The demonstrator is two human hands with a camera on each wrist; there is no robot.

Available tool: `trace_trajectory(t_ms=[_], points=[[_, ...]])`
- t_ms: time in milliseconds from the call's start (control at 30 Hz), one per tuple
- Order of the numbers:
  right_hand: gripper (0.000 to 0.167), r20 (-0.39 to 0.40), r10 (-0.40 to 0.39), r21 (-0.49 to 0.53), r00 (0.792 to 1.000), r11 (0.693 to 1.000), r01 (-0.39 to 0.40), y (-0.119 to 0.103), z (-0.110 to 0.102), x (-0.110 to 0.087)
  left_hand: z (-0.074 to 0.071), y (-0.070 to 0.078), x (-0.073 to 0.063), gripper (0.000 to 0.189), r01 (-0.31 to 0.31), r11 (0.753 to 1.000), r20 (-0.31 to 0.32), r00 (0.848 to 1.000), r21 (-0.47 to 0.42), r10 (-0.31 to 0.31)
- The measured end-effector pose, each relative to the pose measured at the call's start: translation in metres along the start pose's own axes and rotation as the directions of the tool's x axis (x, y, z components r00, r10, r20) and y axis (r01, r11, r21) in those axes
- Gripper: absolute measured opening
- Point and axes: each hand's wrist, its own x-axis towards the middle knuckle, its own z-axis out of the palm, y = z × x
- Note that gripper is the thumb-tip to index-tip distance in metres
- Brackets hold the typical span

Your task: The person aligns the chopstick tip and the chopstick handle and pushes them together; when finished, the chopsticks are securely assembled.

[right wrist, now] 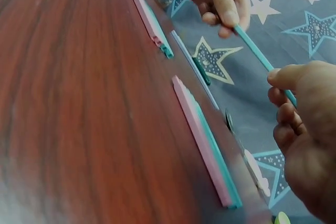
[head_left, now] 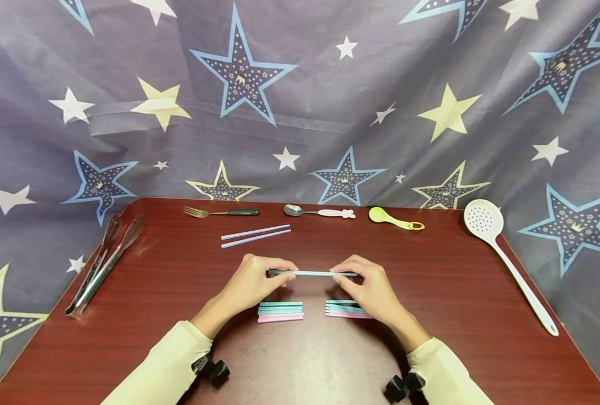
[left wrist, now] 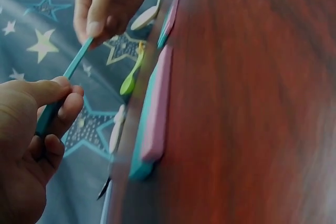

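A slim teal stick (head_left: 312,273) is held level between my two hands, above the middle of the table. Its left end is pinched by my left hand (head_left: 253,278), thumb against fingers, and my right hand (head_left: 369,284) pinches the other end the same way. In the left wrist view the teal stick (left wrist: 77,62) spans the gap between both hands. Just below the left hand lies a row of shorter teal and pink sticks (head_left: 280,311). A matching row of teal and pink sticks (head_left: 344,310) lies below the right hand, which partly covers it.
Two lilac sticks (head_left: 256,236) lie beyond the left hand. Along the back edge are a green-handled fork (head_left: 221,212), a white-handled spoon (head_left: 320,212) and a lime measuring spoon (head_left: 396,219). Tongs (head_left: 104,267) rest far left, a white skimmer (head_left: 512,264) far right.
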Motion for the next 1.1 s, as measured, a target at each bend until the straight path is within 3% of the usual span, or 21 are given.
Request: trace_trajectory(t_ms=[300, 533, 833, 1100], points=[[0.010, -0.023, 0.050, -0.008, 0.998, 0.999, -0.050, 0.011, -0.015, -0.007, -0.034, -0.025, -0.010, 0.009, 0.066, 0.996, -0.040, 0.997, 0.054, -0.064], [0.014, 0.068, 0.069, -0.058, 0.995, 0.996, -0.065, 0.018, -0.023, -0.018, -0.050, -0.053, -0.015, 0.007, 0.145, 0.982, -0.136, 0.982, 0.119, -0.129], [0.015, 0.197, 0.116, -0.026, 0.974, 0.993, -0.113, 0.029, -0.026, -0.027, -0.056, -0.084, -0.017, 0.007, 0.276, 0.949, -0.221, 0.945, 0.152, -0.240], [0.012, 0.225, 0.146, -0.020, 0.963, 0.989, -0.145, 0.034, -0.025, -0.031, -0.050, -0.095, -0.018, 0.009, 0.317, 0.935, -0.263, 0.926, 0.161, -0.269]])
